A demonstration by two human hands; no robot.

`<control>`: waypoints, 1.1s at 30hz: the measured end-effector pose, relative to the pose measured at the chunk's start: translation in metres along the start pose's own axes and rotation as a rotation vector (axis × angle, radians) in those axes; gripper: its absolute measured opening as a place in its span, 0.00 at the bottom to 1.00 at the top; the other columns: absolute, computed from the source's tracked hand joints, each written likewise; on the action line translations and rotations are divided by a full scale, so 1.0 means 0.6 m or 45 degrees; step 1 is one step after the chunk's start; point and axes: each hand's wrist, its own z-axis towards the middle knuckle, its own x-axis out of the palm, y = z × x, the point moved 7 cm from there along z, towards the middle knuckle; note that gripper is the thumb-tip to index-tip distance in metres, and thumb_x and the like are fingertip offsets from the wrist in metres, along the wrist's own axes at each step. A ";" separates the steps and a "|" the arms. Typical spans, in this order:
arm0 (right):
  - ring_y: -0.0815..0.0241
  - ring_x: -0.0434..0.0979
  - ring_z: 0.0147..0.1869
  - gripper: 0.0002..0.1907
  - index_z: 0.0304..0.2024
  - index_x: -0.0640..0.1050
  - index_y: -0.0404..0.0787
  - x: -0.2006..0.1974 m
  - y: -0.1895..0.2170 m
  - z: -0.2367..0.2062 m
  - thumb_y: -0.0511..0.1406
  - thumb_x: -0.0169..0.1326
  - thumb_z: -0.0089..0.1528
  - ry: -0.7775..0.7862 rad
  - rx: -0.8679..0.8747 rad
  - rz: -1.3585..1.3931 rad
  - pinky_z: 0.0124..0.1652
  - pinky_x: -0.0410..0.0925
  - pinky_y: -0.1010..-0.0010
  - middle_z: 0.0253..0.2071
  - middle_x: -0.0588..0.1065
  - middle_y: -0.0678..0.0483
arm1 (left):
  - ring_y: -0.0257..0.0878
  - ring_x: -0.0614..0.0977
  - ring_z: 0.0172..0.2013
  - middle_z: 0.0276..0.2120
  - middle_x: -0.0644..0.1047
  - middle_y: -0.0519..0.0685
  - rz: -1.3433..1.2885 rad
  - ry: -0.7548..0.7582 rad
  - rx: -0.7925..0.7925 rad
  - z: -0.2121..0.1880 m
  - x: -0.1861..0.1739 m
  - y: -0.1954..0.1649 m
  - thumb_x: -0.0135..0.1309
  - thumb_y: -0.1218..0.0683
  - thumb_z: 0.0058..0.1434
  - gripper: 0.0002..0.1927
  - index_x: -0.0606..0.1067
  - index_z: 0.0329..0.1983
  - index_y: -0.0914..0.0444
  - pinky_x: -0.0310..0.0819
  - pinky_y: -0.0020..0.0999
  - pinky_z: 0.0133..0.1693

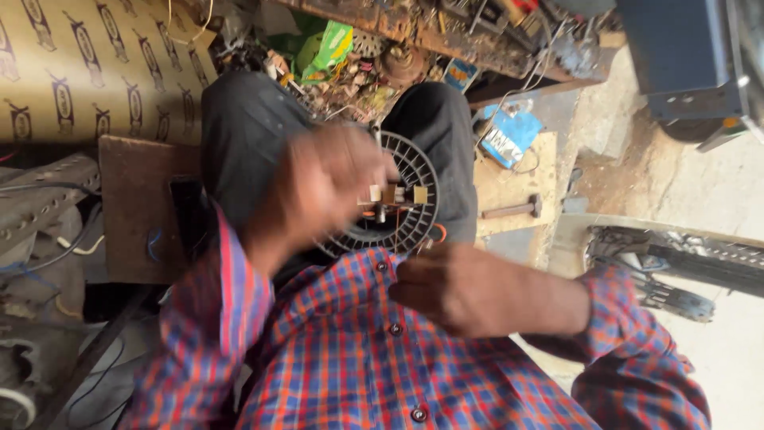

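A round black slotted fan grille (410,179) rests on my lap, between my knees in dark trousers. Small beige blocks (394,194) and thin wires sit at its hub, and an orange wire (440,232) shows at its lower right rim. My left hand (318,187) is blurred over the grille's left half, fingertips at the hub; its grip is unclear. My right hand (469,288) is curled just below the grille, in front of my red and blue checked shirt. Its fingers are hidden.
A hammer (514,209) lies on a pale wooden board (509,183) to the right, beside a blue packet (509,134). A cluttered shelf of metal parts (414,32) and a green box (330,44) lie beyond my knees. A brown board (135,207) and cables lie left, a tyre (676,259) right.
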 end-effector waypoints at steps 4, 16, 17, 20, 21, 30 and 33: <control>0.50 0.77 0.37 0.04 0.34 0.81 0.31 -0.054 -0.071 0.011 0.27 0.63 0.58 -0.367 -0.178 -0.302 0.33 0.67 0.61 0.35 0.77 0.46 | 0.46 0.82 0.35 0.35 0.79 0.51 0.319 0.048 0.173 -0.093 0.052 -0.051 0.61 0.63 0.57 0.11 0.79 0.44 0.65 0.78 0.38 0.38; 0.43 0.77 0.29 0.11 0.29 0.81 0.39 -0.071 -0.238 -0.082 0.39 0.64 0.59 -0.314 0.923 -0.794 0.27 0.69 0.55 0.27 0.77 0.44 | 0.50 0.80 0.30 0.26 0.77 0.52 0.510 0.371 -0.049 0.096 0.054 0.071 0.71 0.50 0.48 0.14 0.80 0.25 0.63 0.72 0.45 0.34; 0.46 0.78 0.31 0.10 0.44 0.82 0.38 -0.022 -0.186 -0.048 0.35 0.59 0.62 -0.028 0.584 -0.566 0.28 0.70 0.56 0.27 0.77 0.45 | 0.48 0.81 0.31 0.26 0.78 0.52 0.443 0.535 -0.078 0.106 0.055 0.074 0.70 0.51 0.49 0.11 0.80 0.26 0.62 0.73 0.44 0.35; 0.48 0.78 0.42 0.08 0.32 0.76 0.35 0.021 -0.047 -0.023 0.35 0.57 0.60 0.252 0.104 -0.137 0.39 0.72 0.58 0.34 0.75 0.46 | 0.47 0.83 0.34 0.30 0.80 0.50 0.169 0.365 -0.060 0.083 0.021 0.045 0.66 0.55 0.55 0.07 0.81 0.33 0.62 0.75 0.42 0.39; 0.48 0.78 0.43 0.08 0.35 0.77 0.34 0.001 -0.035 -0.018 0.34 0.57 0.58 0.097 0.042 -0.139 0.40 0.73 0.59 0.36 0.76 0.46 | 0.47 0.83 0.36 0.32 0.80 0.50 0.058 0.189 -0.056 0.054 0.008 0.030 0.65 0.56 0.58 0.06 0.81 0.36 0.62 0.76 0.42 0.39; 0.50 0.79 0.35 0.04 0.35 0.84 0.40 -0.045 -0.346 -0.030 0.34 0.64 0.59 -0.503 0.566 -0.141 0.34 0.72 0.60 0.34 0.79 0.49 | 0.41 0.76 0.25 0.28 0.75 0.48 0.138 -0.220 0.092 -0.080 0.026 -0.007 0.63 0.61 0.59 0.03 0.79 0.34 0.64 0.68 0.34 0.29; 0.58 0.82 0.36 0.01 0.37 0.84 0.46 -0.082 -0.370 -0.109 0.35 0.63 0.63 -0.784 0.923 -0.083 0.33 0.75 0.65 0.37 0.80 0.53 | 0.43 0.80 0.31 0.31 0.78 0.48 -0.145 -0.380 -0.085 -0.010 0.013 0.026 0.64 0.57 0.65 0.07 0.77 0.35 0.64 0.72 0.34 0.33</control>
